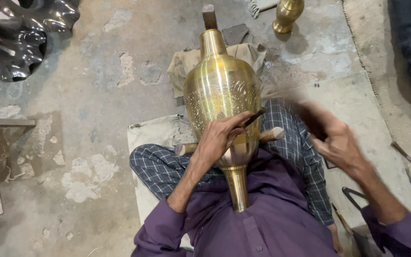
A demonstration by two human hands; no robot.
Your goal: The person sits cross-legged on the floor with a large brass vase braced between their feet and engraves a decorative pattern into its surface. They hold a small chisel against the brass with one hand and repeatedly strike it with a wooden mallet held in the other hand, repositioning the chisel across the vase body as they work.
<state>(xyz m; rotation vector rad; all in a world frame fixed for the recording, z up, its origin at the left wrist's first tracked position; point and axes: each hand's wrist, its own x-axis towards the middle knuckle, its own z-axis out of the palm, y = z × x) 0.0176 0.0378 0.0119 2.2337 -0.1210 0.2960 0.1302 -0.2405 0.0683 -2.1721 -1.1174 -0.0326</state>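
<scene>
Brass vase [222, 90] under left hand [217, 138] fingers holding chisel [253, 117].

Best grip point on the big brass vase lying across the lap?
Probably the narrow stem of the brass vase, near its foot, taken from the side. The vase lies lengthwise on the lap, the belly looks too wide and smooth, and the left hand with its chisel covers the lower belly.

No packages, labels, signs or screens.
</scene>
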